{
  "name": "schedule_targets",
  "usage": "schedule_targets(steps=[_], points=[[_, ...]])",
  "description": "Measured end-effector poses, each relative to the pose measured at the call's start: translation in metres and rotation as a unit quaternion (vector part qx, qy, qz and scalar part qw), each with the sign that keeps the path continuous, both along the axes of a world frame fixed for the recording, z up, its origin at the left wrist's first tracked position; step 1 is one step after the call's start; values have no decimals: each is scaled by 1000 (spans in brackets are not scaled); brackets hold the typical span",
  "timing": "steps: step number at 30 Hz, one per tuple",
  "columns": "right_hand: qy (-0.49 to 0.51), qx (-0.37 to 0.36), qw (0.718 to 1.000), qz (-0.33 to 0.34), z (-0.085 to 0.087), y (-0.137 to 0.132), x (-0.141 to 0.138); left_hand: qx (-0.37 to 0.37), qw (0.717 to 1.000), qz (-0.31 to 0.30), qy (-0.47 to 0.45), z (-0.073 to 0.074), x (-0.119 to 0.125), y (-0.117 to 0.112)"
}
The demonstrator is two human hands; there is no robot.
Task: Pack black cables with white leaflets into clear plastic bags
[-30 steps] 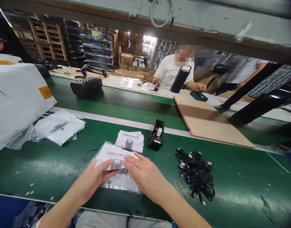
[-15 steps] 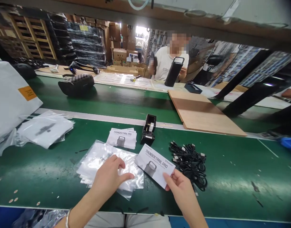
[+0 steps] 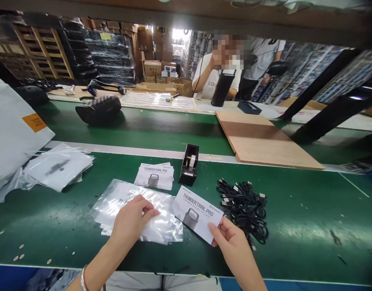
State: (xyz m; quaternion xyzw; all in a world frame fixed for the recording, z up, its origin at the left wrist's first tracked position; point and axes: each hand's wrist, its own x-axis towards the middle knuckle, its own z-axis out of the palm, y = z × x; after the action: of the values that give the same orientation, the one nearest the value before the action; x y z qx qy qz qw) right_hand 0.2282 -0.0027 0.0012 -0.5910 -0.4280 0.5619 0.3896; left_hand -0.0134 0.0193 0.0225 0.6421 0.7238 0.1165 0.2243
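My right hand [image 3: 233,242] pinches the lower right corner of a printed booklet [image 3: 198,212] marked "Thunder Trail Pro" with a picture of a speaker. My left hand [image 3: 133,218] is over a pile of clear plastic bags [image 3: 113,194], its thumb and fingers closed together on the top bag; its fingertips are partly hidden. Behind the bags lies a stack of similar booklets [image 3: 154,176]. A black tape dispenser [image 3: 189,165] stands beside that stack. To the right of the held booklet sits a heap of black cables [image 3: 245,206].
Filled plastic bags [image 3: 58,166] lie at left beside a large white bag [image 3: 14,125]. A black speaker [image 3: 98,109] rests across the green table [image 3: 301,226]. A wooden board [image 3: 265,139] lies at back right. A person [image 3: 218,76] sits opposite behind an upright speaker [image 3: 223,89].
My left hand has moved slightly left, and its thumb and fingers have come together. The top bag has shifted left. My right hand keeps the booklet almost still. The person opposite has raised a hand.
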Motion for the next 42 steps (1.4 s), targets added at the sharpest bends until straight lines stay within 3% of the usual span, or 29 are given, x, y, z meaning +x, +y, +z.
schedule_targets(steps=[4,13,16,22,28,32,36,39,42], points=[[37,1,999,-36,5,-4,-12,23,999,-27,-14,0,-3,0],[41,-14,999,-12,-6,-6,-41,85,995,-38,-21,-3,-3,-15],[2,-25,1000,18,-8,-15,-41,106,993,-36,-27,-7,-2,-18],[7,-118,987,108,1,-24,-41,158,985,-60,-37,-20,3,-26],[-13,-140,977,157,10,-20,-41,156,985,-44,-55,-17,-1,-26],[15,-163,972,171,7,-17,-39,153,982,-70,-81,-18,1,-28],[49,-131,980,140,7,-7,-46,164,976,-87,-112,-23,6,-32],[84,-82,980,158,10,3,-60,140,977,-84,-138,-21,5,-30],[4,-23,977,210,13,12,-82,90,975,-83,-187,-17,2,-24]])
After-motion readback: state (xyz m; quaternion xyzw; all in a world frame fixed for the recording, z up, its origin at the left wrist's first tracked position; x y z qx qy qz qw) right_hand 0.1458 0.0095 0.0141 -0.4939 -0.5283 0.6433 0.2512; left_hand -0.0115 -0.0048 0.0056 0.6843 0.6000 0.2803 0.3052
